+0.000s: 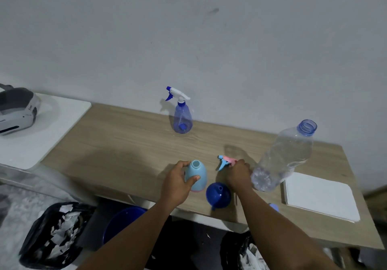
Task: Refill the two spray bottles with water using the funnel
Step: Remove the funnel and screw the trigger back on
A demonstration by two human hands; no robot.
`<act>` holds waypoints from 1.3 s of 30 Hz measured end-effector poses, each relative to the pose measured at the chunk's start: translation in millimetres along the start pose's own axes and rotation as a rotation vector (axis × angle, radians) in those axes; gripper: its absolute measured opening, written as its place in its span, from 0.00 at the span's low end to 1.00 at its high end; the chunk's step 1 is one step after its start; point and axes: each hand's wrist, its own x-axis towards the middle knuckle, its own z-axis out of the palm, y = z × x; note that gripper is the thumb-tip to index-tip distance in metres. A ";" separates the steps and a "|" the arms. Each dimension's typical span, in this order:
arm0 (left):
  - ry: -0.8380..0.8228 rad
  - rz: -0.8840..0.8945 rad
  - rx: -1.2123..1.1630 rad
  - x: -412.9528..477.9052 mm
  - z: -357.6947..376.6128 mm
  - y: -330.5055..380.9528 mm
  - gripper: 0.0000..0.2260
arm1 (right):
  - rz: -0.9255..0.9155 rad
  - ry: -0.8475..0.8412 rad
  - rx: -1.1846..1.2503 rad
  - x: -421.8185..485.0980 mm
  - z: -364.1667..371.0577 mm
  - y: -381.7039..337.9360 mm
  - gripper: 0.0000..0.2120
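My left hand [178,182] grips a light-blue spray bottle body [198,175] standing upright on the wooden table [125,144], its neck uncapped. My right hand [238,173] is closed on that bottle's pink-and-blue trigger head [225,161], held just above the table to the right. A dark blue funnel [218,194] lies mouth-down near the front edge between my hands. A translucent blue spray bottle [182,119] with a white-and-blue trigger stands at the back by the wall. A large clear water bottle [284,158], uncapped, stands at the right.
A white square pad [320,196] lies at the table's right front. A small blue cap [274,207] sits near the front edge. A headset [17,110] rests on a white surface at left. Below are a blue bucket [121,221] and black bags of paper scraps [56,234].
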 end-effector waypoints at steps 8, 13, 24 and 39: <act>-0.038 0.020 -0.013 9.5 -3.8 -9.0 0.21 | -0.198 0.141 0.539 -6.4 -26.5 -36.5 0.10; -0.100 0.058 -0.028 16.6 -8.5 -10.3 0.21 | -0.315 0.208 0.948 -56.5 -81.1 -86.5 0.10; -0.237 0.071 0.013 31.8 -19.7 -13.1 0.21 | -0.458 0.287 0.990 -121.3 -86.6 -136.0 0.12; -0.217 0.184 -0.004 29.0 -7.7 -39.2 0.25 | -0.213 0.191 0.853 -117.7 13.9 -97.6 0.10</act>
